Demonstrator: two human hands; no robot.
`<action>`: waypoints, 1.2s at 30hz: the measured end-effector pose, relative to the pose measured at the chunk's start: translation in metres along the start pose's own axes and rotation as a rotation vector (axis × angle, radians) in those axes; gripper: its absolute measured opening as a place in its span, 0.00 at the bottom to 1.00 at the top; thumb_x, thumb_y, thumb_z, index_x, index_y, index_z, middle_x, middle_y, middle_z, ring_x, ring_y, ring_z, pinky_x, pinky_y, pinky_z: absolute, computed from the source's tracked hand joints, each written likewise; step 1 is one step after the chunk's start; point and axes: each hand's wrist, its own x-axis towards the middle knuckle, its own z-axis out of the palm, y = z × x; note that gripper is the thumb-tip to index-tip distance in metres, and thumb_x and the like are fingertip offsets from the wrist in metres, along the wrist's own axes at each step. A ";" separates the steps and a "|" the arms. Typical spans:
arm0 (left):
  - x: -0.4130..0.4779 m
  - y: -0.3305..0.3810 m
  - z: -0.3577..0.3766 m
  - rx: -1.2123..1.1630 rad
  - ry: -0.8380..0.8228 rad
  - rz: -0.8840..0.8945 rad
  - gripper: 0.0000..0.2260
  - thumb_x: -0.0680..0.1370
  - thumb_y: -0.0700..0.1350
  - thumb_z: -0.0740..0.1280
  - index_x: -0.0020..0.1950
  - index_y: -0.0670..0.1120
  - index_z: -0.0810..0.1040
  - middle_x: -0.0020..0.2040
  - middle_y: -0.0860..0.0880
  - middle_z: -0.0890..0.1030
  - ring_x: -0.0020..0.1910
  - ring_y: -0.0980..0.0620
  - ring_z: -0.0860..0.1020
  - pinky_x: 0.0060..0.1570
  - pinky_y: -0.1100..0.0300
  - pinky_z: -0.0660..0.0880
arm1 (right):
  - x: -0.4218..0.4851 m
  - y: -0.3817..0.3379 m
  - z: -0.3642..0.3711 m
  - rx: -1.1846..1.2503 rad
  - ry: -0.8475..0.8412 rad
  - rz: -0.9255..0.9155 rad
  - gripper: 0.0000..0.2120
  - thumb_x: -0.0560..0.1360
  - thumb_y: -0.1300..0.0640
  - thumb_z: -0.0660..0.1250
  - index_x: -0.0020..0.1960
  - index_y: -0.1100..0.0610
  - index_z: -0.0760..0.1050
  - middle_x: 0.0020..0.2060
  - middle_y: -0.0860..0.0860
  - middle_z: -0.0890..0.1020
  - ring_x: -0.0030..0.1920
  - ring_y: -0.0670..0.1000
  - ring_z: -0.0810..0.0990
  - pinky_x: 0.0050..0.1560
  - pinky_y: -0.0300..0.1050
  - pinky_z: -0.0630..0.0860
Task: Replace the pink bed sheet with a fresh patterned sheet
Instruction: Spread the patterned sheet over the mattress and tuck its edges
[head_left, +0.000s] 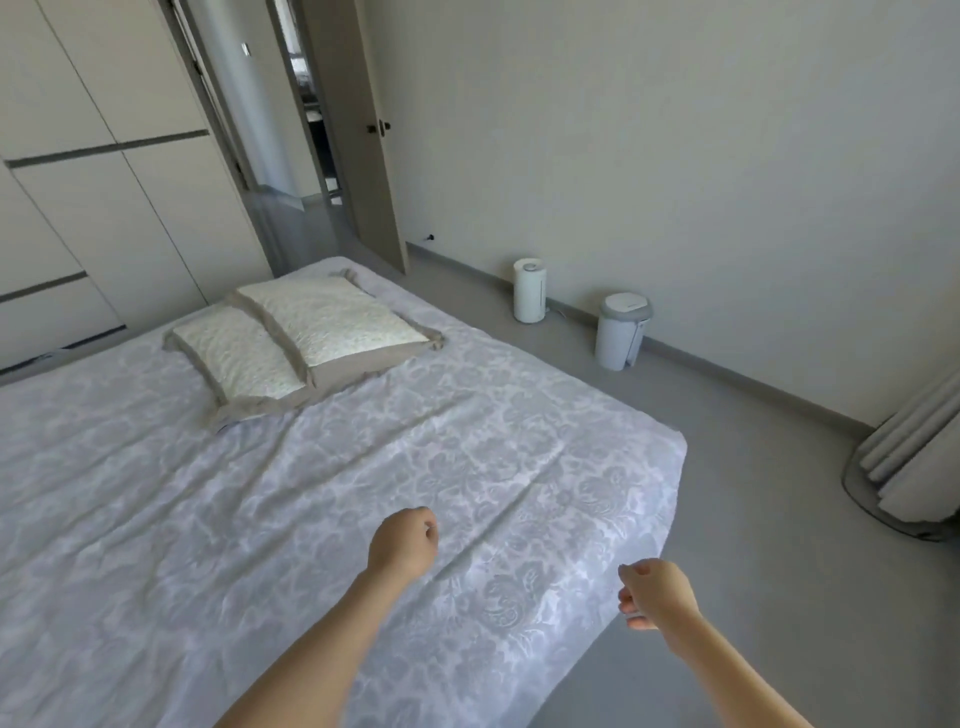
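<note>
A pale patterned sheet (322, 493) with a grey damask print covers the whole low bed, with some creases across the middle. Two cream pillows (306, 338) with grey borders lie side by side at the far end. My left hand (402, 540) hovers over the sheet near the bed's right edge, its fingers curled closed with nothing in them. My right hand (654, 592) is held just past the right edge of the bed, over the floor, fingers curled in with nothing visible in them. No pink sheet is in view.
Grey floor (753, 519) runs along the bed's right side. A white cylinder appliance (530, 291) and a white lidded bin (621, 332) stand by the wall. Curtains (914, 462) pool at the right. An open door (358, 130) and wardrobe (104, 182) are behind.
</note>
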 end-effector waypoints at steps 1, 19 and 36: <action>0.009 0.017 0.003 -0.014 0.001 -0.025 0.09 0.79 0.41 0.58 0.39 0.49 0.70 0.38 0.52 0.74 0.40 0.52 0.74 0.37 0.63 0.67 | 0.012 -0.005 -0.015 -0.005 -0.009 -0.012 0.11 0.76 0.64 0.59 0.36 0.63 0.72 0.29 0.57 0.76 0.28 0.54 0.73 0.30 0.42 0.74; 0.213 0.200 0.077 -0.463 0.137 -0.650 0.17 0.79 0.39 0.57 0.30 0.45 0.62 0.28 0.50 0.65 0.26 0.55 0.63 0.24 0.64 0.58 | 0.252 -0.186 -0.146 -0.824 -0.236 -0.677 0.16 0.80 0.52 0.59 0.48 0.64 0.79 0.44 0.55 0.82 0.41 0.52 0.78 0.41 0.43 0.71; 0.172 0.187 0.176 -0.932 0.491 -1.704 0.07 0.80 0.41 0.56 0.49 0.42 0.73 0.44 0.47 0.78 0.43 0.49 0.77 0.45 0.58 0.76 | 0.376 -0.219 0.018 -1.599 -1.131 -1.217 0.08 0.81 0.50 0.55 0.55 0.47 0.73 0.48 0.43 0.74 0.41 0.35 0.73 0.52 0.29 0.69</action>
